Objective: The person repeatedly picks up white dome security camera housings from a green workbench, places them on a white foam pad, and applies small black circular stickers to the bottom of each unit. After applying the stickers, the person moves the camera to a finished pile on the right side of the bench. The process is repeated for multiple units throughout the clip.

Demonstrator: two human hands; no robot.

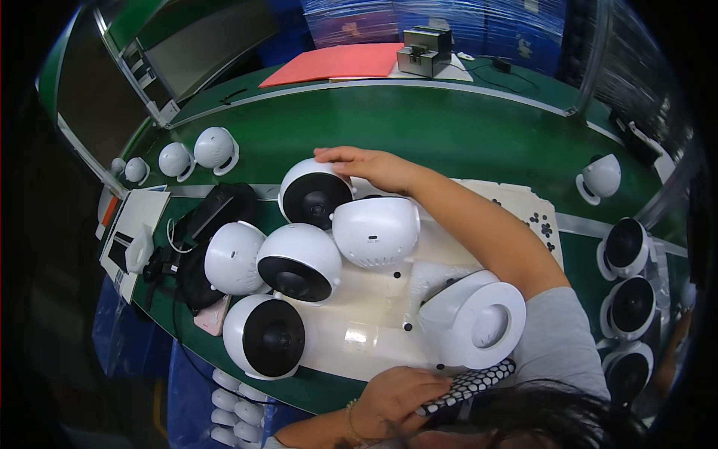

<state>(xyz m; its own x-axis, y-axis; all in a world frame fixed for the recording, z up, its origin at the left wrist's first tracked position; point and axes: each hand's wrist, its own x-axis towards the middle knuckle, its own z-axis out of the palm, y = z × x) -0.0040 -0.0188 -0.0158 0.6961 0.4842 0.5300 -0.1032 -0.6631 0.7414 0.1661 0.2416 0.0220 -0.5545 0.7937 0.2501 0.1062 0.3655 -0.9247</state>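
From the right, my right arm in a grey sleeve reaches across the table. My right hand (370, 168) is closed over the top of a round white security camera (318, 196) with a black front. Other such cameras crowd close by: one with its back turned (376, 232), one tilted down (298, 262), one at the left (234, 257) and one near the front edge (263, 336). My left hand (396, 398), a bracelet at its wrist, has its fingers over a black-and-white honeycomb-patterned thing (471, 385); its thumb is hidden. Beside it a white ring-shaped stand or base (490, 325) lies on its side.
Under the cameras lies a pale board (340, 352). More cameras stand at the back left (215, 148) and along the right (627, 247). Black cables and devices (213, 213) and a pink phone-like object (212, 316) are at the left. A metal box (424, 52) sits on the rear shelf.
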